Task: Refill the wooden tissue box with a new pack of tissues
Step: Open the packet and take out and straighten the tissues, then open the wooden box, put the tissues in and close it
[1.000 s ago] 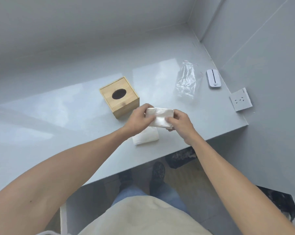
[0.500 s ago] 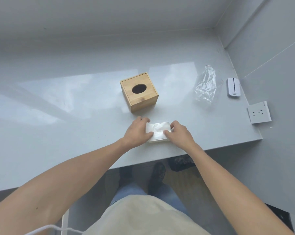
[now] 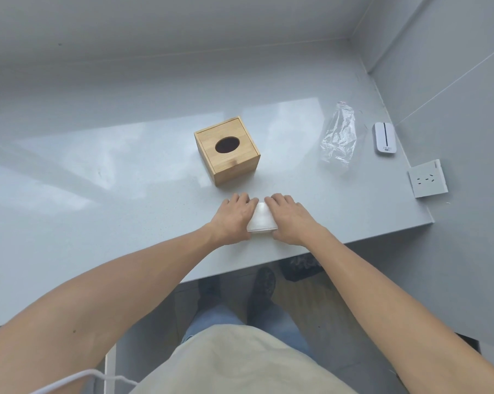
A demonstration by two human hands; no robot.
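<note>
Resting on a glossy grey countertop [image 3: 103, 194], a white stack of tissues [image 3: 261, 220] is lying near the front edge, and both hands are lying on it, one on each flank. The left hand [image 3: 234, 216] is covering the stack's left side with its fingers held together and laid flat, tips pointing away from the person. The right hand [image 3: 290, 217] is doing the same on the right side, fingers close together and flat, so only a narrow strip of white is showing between the two. Whether the hands are gripping the stack or only pressing it I cannot tell.

Just beyond the hands, a wooden tissue box [image 3: 228, 150] is sitting upright on the counter, apart from the tissues, its oval opening dark. To its right a crumpled clear plastic wrapper [image 3: 339, 136] is lying loose. Further right, by the side wall, a small white device [image 3: 384, 138] with a dark stripe is lying flat, and nearer the counter's corner a white wall socket [image 3: 427, 179] is showing on the grey wall.

Light is reflecting in pale patches off the counter. Plain grey walls are closing the counter in at the back and right. Below the edge, jeans and dark shoes are showing over the floor.
</note>
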